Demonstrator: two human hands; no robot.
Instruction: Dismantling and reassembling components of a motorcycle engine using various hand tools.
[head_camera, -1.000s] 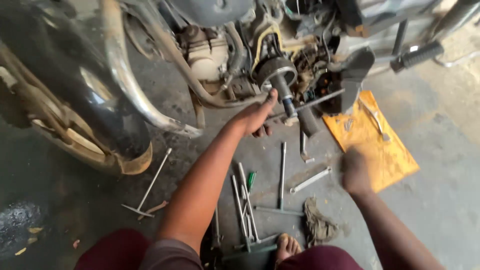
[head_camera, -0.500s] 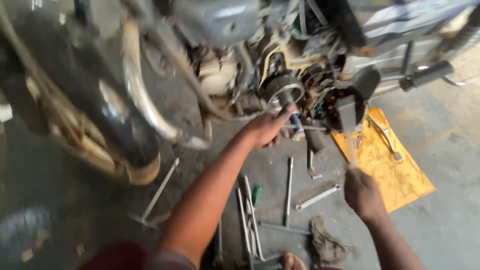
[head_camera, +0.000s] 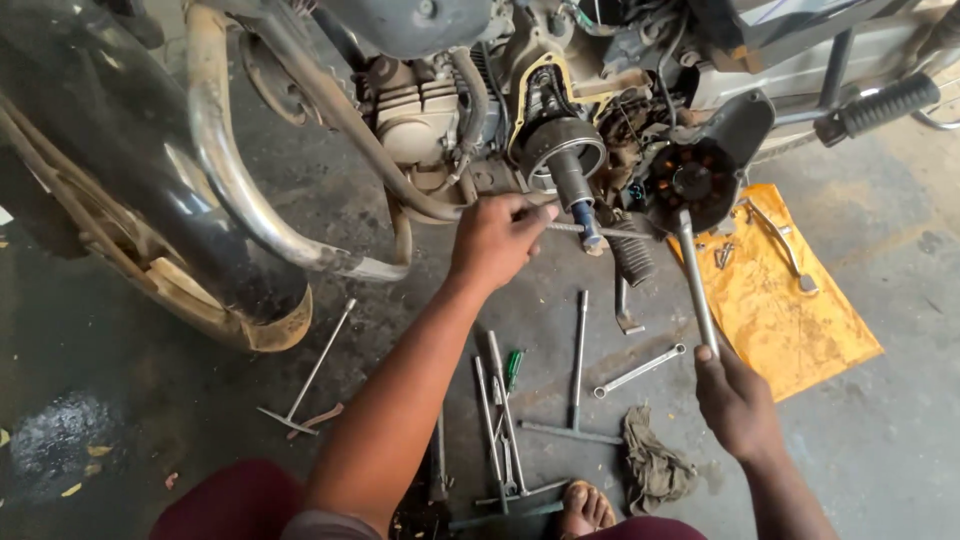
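Right hand now grips long wrench over oily concrete floor

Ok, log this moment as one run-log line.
left hand: grips thin rod at engine | right hand: holds long wrench on side cover | floor: loose tools

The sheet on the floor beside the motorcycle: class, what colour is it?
Orange-yellow. The sheet shows clearly in the head view, lying near the right hand.

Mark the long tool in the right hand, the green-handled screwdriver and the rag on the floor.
long tool (head_camera: 697, 280), head view, middle of its shaft.
green-handled screwdriver (head_camera: 513, 367), head view, its handle.
rag (head_camera: 655, 462), head view, its centre.
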